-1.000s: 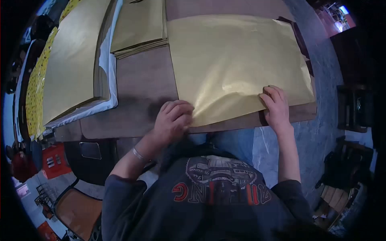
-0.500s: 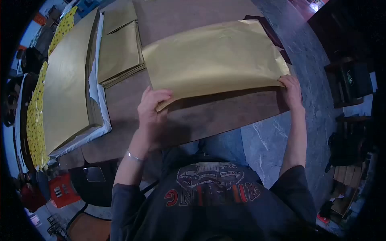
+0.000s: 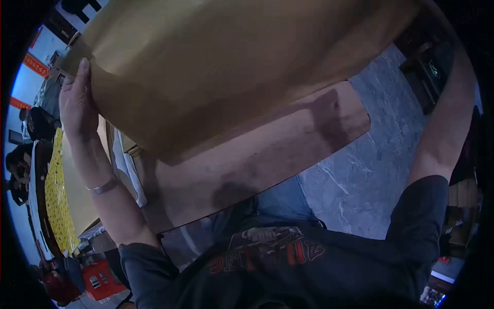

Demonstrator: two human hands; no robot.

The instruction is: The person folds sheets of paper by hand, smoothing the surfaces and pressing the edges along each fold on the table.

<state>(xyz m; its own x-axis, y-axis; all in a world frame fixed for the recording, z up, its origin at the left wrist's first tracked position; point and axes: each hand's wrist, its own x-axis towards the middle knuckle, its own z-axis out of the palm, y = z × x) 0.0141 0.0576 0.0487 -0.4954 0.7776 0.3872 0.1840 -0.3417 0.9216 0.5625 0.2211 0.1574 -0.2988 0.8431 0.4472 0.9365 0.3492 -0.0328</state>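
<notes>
A large sheet of brown kraft paper (image 3: 221,67) is raised in front of me, above the table (image 3: 267,149), and spans the upper view. My left hand (image 3: 78,105) grips its left edge, the thumb pointing up against the paper. At the dark top right edge of the view, my right hand (image 3: 435,6) is at the sheet's far right corner; its fingers are mostly hidden, but the paper is held up there. The sheet's lower edge sags over the brown tabletop and casts shadows on it.
Left of the table part lies a stack of brown sheets (image 3: 77,190) with white wrapping (image 3: 123,159). Yellow patterned material (image 3: 59,195) lies beyond it. A red box (image 3: 103,280) stands at lower left. Grey marbled floor (image 3: 355,175) shows on the right, near dark furniture (image 3: 424,77).
Both hands have lifted the paper sheet up off the table and moved apart, the left up and leftward, the right up and rightward. The sheet now hides the smaller stack behind it.
</notes>
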